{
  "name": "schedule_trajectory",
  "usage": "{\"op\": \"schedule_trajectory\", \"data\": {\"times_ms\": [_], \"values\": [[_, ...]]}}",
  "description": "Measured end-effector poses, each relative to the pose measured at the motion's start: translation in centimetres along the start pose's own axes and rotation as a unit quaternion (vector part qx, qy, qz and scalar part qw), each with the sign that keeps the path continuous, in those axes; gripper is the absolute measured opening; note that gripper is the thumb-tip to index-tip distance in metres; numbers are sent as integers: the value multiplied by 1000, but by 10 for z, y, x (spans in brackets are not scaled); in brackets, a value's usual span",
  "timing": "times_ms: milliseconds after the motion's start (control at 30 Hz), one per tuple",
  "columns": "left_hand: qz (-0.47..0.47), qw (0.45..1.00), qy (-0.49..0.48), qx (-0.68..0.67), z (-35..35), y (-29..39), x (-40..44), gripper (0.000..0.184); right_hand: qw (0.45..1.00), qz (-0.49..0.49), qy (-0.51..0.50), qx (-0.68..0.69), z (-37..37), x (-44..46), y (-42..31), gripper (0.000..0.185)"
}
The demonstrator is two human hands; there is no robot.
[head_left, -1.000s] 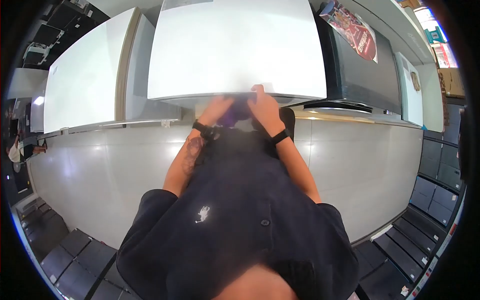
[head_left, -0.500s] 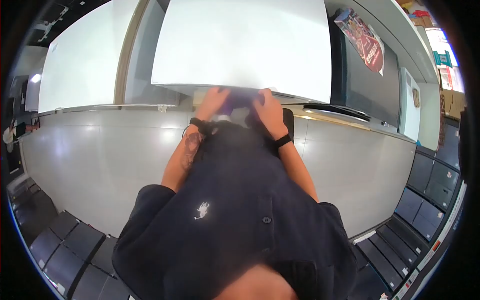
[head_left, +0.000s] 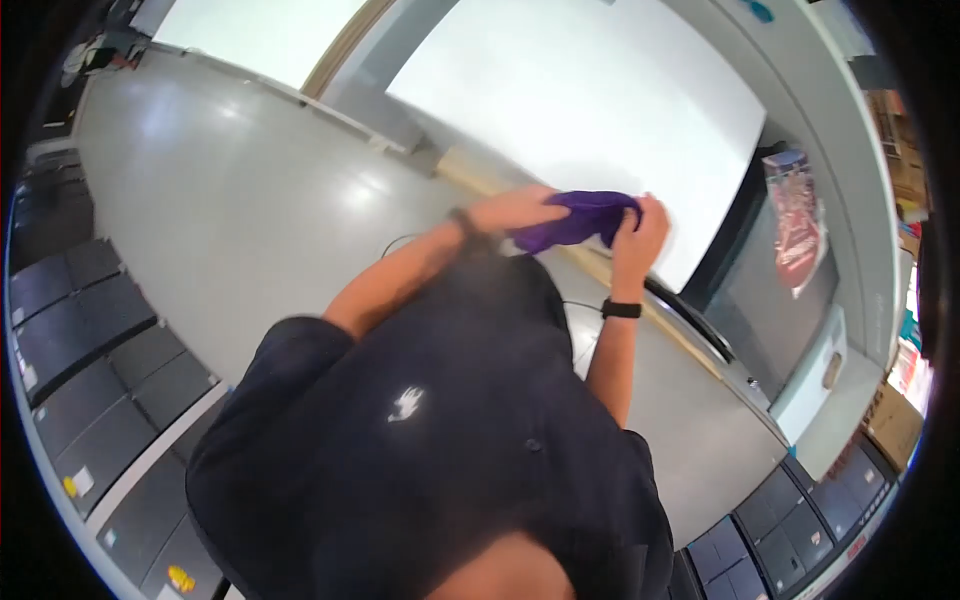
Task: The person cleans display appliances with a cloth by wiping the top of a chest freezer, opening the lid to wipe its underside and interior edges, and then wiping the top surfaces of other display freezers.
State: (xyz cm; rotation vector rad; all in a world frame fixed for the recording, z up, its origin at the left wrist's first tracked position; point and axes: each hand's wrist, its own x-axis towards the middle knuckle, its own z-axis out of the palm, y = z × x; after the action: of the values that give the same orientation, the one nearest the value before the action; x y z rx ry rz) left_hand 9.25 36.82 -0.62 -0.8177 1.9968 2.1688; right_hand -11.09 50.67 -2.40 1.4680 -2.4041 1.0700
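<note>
A purple cloth (head_left: 582,217) is bunched and stretched between my two hands, in front of the near edge of a white flat-topped surface (head_left: 600,90). My left hand (head_left: 518,208) grips the cloth's left end, fingers closed. At the other end my right hand (head_left: 642,235) pinches it, with the fingertips partly hidden by the fabric. Both hands are close to the near side of the white surface; whether they touch it I cannot tell.
Right of the white surface is a dark panel (head_left: 770,250) with a red printed plastic packet (head_left: 797,235) on it. Stacked dark boxes (head_left: 100,400) stand at the left, more (head_left: 790,530) at lower right. Grey tiled floor (head_left: 270,190) lies between. A person (head_left: 95,58) is at far upper left.
The view has turned and tilted. My hands have come up from below the white surface's edge and moved right; the purple cloth, mostly hidden before, now shows clearly between them.
</note>
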Motion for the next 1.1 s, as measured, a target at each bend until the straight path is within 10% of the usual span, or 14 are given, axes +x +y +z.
{"op": "schedule_trajectory", "data": {"times_ms": [267, 400, 533, 700, 900, 1100], "values": [[3, 985, -100, 142, 75, 20, 15, 48, 983, 151, 85, -60, -61, -30, 20, 27], [2, 986, -98, 137, 85, 37, 19, 53, 982, 73, 172, -39, -74, -16, 23, 31], [-75, 993, -32, 81, 64, 18, 15, 52, 981, 28, -15, -193, -6, -11, 30, 34], [-137, 990, 41, -6, 24, -11, -16, 43, 998, 33, -25, 52, 10, -3, -8, 33], [-24, 991, 79, 102, 32, -50, -3, 46, 871, -102, 378, 297, -137, 29, -76, 21], [-108, 991, -14, 82, 69, -22, -5, 37, 831, -295, 431, 194, -264, 53, -92, 22]]}}
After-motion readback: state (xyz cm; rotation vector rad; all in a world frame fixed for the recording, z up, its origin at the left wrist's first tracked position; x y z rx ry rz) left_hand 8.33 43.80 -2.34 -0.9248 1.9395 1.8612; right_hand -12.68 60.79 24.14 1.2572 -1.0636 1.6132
